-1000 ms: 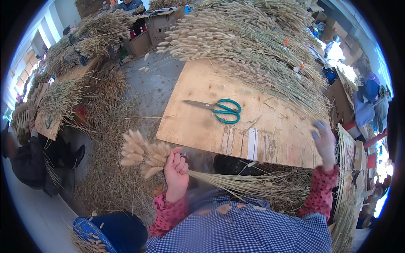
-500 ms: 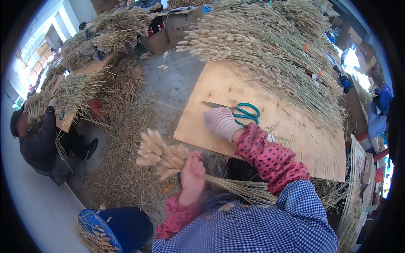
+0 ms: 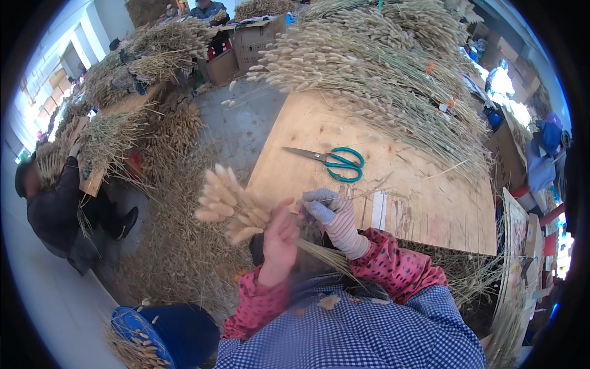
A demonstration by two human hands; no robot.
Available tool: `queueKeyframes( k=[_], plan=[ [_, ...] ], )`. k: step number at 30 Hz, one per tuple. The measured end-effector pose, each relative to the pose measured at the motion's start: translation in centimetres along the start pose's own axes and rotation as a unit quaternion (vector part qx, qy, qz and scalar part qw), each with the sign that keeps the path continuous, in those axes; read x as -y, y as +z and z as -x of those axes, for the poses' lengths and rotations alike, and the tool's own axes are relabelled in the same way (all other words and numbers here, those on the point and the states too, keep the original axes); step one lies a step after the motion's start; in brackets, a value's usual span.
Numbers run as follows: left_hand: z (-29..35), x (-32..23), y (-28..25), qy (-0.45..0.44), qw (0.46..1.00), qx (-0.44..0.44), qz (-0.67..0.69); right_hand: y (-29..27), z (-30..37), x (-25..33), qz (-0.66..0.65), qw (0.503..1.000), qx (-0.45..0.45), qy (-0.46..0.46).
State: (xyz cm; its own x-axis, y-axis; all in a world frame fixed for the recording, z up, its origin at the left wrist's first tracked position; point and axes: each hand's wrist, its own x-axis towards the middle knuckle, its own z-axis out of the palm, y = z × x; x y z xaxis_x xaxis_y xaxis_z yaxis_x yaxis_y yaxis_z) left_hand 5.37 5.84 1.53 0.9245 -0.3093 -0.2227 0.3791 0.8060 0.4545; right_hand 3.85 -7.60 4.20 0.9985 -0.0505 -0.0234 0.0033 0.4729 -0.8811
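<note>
My bare left hand (image 3: 279, 237) is closed round a bunch of dried bunny-tail grass (image 3: 226, 203). The fluffy heads point left and away, and the stems run down to the right toward my apron. Beside it, my right hand (image 3: 334, 218) wears a striped glove with grey-blue fingertips. Its fingers are pinched together close to the stems; what lies between them is too small to make out. Scissors (image 3: 329, 158) with green handles rest on the wooden board (image 3: 276, 141), beyond my right hand.
A large heap of dried grass (image 3: 369, 67) covers the board's far side. Lower left stands a blue bin (image 3: 184, 332) with grass heads at its rim. Loose straw (image 3: 178, 258) litters the floor. A person in dark clothes (image 3: 55, 203) works at a grass-laden table on the left.
My right hand has moved from beside the scissors back toward me, to the stems by my left hand. The scissors stay on the board. My left hand still holds the bunch.
</note>
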Motion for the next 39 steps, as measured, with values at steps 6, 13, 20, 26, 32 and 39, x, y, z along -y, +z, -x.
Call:
queueKeyframes(
  k=[6, 13, 20, 26, 32, 39],
  plan=[
    [1.3, 0.2, 0.8, 0.020, 0.997, 0.071, 0.001, -0.4, 1.3, -0.7, 0.081, 0.994, 0.001, -0.077],
    [1.6, 0.8, 1.8, 0.043, 0.996, 0.070, -0.021, -0.3, 1.9, -0.7, 0.082, 0.986, -0.023, -0.143],
    [1.8, 0.4, 1.0, 0.039, 0.993, 0.108, -0.019, -1.5, 3.2, -0.7, -0.087, 0.991, -0.051, -0.090],
    [1.5, -0.6, 1.1, 0.029, 0.996, 0.080, 0.018, -6.8, 7.0, 2.7, -0.137, 0.969, -0.138, -0.152],
    [1.4, -0.7, 3.4, 0.051, 0.996, 0.060, -0.031, -14.5, 12.9, 3.0, -0.085, 0.934, -0.311, -0.154],
    [1.2, -0.3, 5.0, 0.101, 0.993, -0.045, -0.032, -24.5, 23.8, 5.1, 0.192, 0.868, -0.434, -0.144]
  ],
)
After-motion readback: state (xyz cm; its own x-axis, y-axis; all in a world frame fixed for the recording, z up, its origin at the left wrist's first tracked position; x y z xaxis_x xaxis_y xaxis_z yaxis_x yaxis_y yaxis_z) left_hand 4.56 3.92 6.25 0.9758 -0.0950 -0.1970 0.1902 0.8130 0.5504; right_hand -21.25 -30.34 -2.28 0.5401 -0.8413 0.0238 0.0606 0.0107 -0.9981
